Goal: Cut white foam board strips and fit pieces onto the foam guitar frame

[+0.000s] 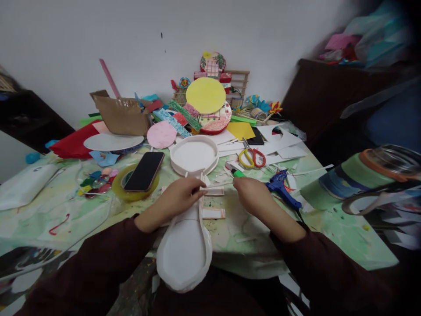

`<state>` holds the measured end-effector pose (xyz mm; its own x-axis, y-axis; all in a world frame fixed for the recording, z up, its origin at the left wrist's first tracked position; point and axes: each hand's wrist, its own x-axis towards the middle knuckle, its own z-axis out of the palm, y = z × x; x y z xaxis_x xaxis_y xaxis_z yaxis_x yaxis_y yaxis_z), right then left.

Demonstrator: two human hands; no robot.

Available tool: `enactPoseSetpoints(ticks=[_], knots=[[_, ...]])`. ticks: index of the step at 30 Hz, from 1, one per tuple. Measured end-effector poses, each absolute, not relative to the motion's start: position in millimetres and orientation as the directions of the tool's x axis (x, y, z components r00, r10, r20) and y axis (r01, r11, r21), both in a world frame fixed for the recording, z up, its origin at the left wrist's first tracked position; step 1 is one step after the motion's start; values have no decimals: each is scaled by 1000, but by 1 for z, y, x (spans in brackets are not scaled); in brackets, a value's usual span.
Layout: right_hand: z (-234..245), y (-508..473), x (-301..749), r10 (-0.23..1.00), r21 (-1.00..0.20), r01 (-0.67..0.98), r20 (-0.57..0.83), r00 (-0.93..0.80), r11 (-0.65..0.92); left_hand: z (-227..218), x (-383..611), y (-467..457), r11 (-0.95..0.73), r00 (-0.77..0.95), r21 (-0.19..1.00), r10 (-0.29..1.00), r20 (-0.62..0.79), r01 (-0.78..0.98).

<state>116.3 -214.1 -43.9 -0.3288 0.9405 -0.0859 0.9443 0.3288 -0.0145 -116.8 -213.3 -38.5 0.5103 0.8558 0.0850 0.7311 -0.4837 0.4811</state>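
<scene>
A white craft structure (pixel 182 259) lies in front of me, with a rimmed oval part overhanging the table's near edge and a narrow middle. A rimmed round white part (pixel 194 156) sits at its far end. My left hand (pixel 184 193) is closed over the narrow middle, its fingertips pinching one end of a thin white strip (pixel 219 184). At the strip's other end, my right hand (pixel 250 193) is closed on it. A green-handled cutter (pixel 237 173) shows right beside the right fingers; whether they touch it I cannot tell. Small framed side pieces (pixel 213 213) stick out from the middle.
Right of my hands lie a blue glue gun (pixel 283 188), yellow-and-red scissors (pixel 251 158) and a green bottle (pixel 348 175). To the left, a phone (pixel 144 171) rests on a tape roll (pixel 136 193). A cardboard box (pixel 123 116) and colourful paper crafts (pixel 206 95) stand by the wall.
</scene>
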Motion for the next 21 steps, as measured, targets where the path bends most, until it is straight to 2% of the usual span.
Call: enactPoseSetpoints(ticks=[3, 8, 11, 16, 21], knots=[[-45, -211, 108, 947, -4, 950, -82, -311, 312, -44, -119, -185, -510, 496, 479, 852, 168, 715], [-44, -214, 94, 968, -31, 975, -122, -220, 218, -64, -121, -163, -519, 543, 516, 831, 120, 681], [-45, -214, 91, 964, -60, 973, -138, -227, 221, -66, -121, -163, -536, 566, 501, 817, 108, 679], [-53, -215, 89, 960, -83, 968, -130, -247, 237, -60, -115, -161, -601, 639, 396, 768, 46, 694], [-61, -215, 90, 941, -126, 950, -154, -303, 285, -60, -105, -156, -725, 751, 290, 659, 28, 625]])
